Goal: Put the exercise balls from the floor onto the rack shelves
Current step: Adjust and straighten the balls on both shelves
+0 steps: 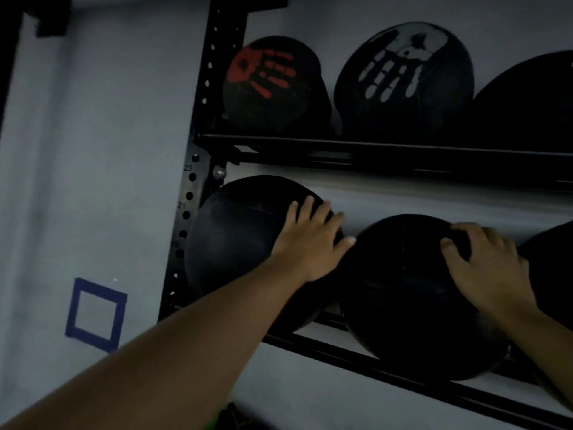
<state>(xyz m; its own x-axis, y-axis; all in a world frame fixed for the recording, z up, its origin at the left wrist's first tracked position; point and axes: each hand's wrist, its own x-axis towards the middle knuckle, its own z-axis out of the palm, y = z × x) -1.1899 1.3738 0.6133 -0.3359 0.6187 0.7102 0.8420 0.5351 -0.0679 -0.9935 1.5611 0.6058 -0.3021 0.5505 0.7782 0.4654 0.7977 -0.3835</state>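
Observation:
Two black exercise balls sit side by side on the lower shelf rail (356, 352) of a black rack. My left hand (313, 240) lies flat, fingers spread, on the upper right side of the left ball (235, 240). Over the top right of the middle ball (400, 293) rests my right hand (486, 268), fingers curved on its surface. Neither hand closes around a ball. A third black ball (555, 259) shows at the right edge of this shelf.
The upper shelf (372, 147) carries a ball with a red handprint (269, 85), a ball with a white handprint (403, 79) and a dark ball (533, 103) at the right. The rack's perforated upright (198, 125) stands at the left. A blue tape square (96, 315) marks the wall.

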